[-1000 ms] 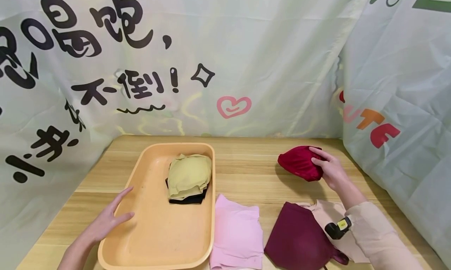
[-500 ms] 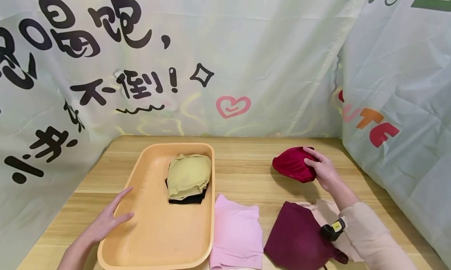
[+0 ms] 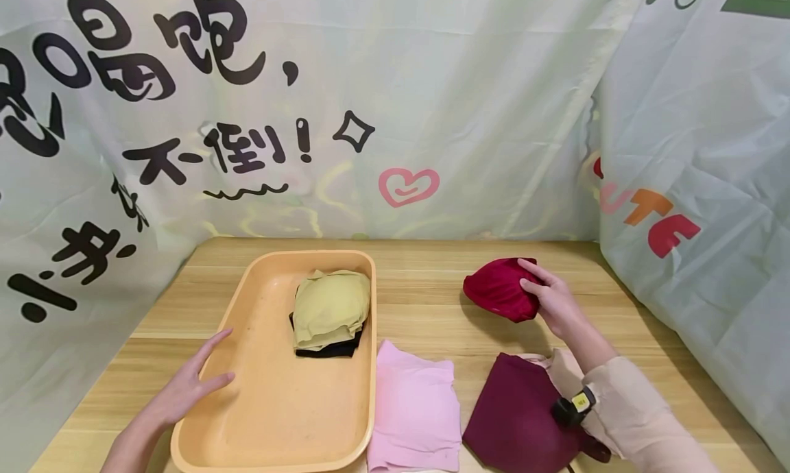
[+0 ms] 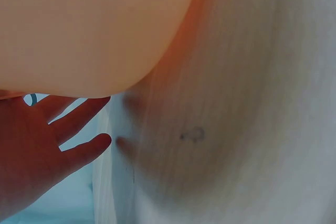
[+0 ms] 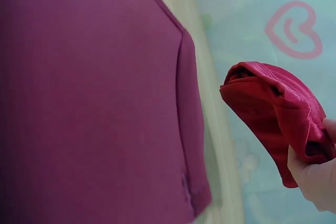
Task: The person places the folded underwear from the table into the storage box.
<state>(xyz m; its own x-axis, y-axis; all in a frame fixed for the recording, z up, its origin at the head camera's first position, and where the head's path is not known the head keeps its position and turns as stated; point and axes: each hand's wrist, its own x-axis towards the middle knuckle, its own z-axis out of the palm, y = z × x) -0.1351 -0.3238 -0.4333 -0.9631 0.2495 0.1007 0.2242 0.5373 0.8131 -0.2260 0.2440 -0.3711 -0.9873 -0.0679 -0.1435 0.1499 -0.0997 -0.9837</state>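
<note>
My right hand [image 3: 555, 301] pinches a folded red bra [image 3: 500, 288] by its right end, above the back right of the table. The bra's folded layers [image 5: 268, 103] show in the right wrist view. My left hand [image 3: 179, 391] lies at the left rim of an orange plastic tray [image 3: 278, 418], its fingers spread and reaching over the edge. Seen from the left wrist, the fingers are beside the tray's outer wall [image 4: 94, 30]. Inside the tray, at the back right, a folded yellow-green garment [image 3: 330, 305] sits on a black one [image 3: 330, 351].
Right of the tray lies a folded pink garment [image 3: 415, 411]. Farther right, a maroon bra [image 3: 518, 418] overlaps a beige garment [image 3: 564, 370], below my right forearm. Printed cloth [image 3: 494, 116] hangs behind and beside the wooden table [image 3: 426, 281].
My right hand has moved left with the red bra in its grip. The left hand, the tray and the garments on the table have stayed in place.
</note>
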